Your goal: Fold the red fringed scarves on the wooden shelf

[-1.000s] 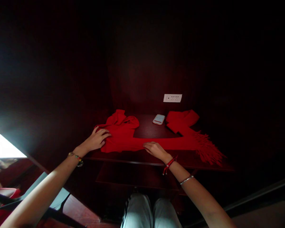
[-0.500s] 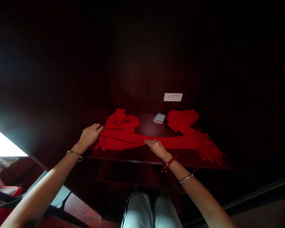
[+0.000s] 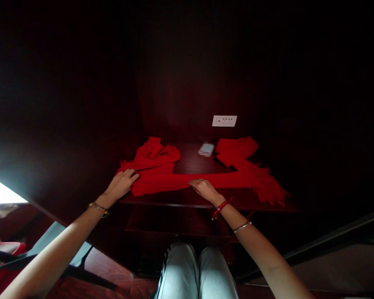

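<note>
A long red scarf (image 3: 220, 181) lies across the dark wooden desktop, its strip running along the front edge. Fringe spreads out at its right end, and a folded part rests behind that. On the left the cloth is bunched into a loose heap, with some more fringe at the far left side. My left hand (image 3: 122, 183) is closed on the cloth at the left end of the strip, fingers curled. Near the strip's middle, my right hand (image 3: 204, 189) pinches the front edge of the scarf; the fingertips are partly hidden.
A small pale blurred item (image 3: 206, 149) sits at the back of the desktop (image 3: 191, 165). A white socket plate (image 3: 224, 121) is on the back wall. Below is a lower shelf (image 3: 174, 220). A grey chair (image 3: 50, 236) stands at the left.
My left hand has shifted a little inward over the cloth, uncovering fringe at the left. The strip's left part lies smoother. My right hand stays at the same spot on the scarf.
</note>
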Demonstrator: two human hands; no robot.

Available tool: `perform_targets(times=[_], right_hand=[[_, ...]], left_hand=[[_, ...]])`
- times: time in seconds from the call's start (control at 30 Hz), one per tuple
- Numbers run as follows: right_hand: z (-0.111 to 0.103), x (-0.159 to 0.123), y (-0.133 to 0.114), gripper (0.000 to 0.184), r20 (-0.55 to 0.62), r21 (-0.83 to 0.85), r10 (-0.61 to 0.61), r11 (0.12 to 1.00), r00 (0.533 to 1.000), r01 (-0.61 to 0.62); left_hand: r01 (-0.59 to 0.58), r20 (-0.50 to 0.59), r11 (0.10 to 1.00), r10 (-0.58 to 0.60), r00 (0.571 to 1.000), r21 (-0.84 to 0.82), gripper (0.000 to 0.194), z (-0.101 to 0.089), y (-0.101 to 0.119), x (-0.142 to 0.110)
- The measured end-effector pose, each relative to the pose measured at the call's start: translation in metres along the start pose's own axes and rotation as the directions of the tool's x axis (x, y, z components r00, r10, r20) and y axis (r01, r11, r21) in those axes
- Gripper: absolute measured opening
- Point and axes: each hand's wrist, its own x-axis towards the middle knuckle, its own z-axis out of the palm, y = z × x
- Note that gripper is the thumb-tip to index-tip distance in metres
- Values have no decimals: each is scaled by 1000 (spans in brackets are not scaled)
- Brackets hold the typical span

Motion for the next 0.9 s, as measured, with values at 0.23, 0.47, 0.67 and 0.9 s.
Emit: perform_targets(times=[0.23, 0.47, 0.67, 0.9], right_hand=[[-3, 1, -4, 26, -20, 19, -1, 1000, 1000, 2], [-2, -1, -2, 26, -52, 19, 23, 1000, 998, -22], [4, -1, 3, 24, -65, 56, 9, 998, 998, -6], [-2, -3, 0, 30, -83, 167, 44, 985, 996, -30]], left_hand=[[-187, 9, 974, 190, 982, -125, 39, 10, 69, 26], [-210, 44, 975, 214, 976, -73, 37, 20, 68, 38], [-241, -20, 966, 241, 970, -92, 24, 18, 75, 34], [-250, -43, 959, 246, 968, -137, 22, 19, 78, 34]])
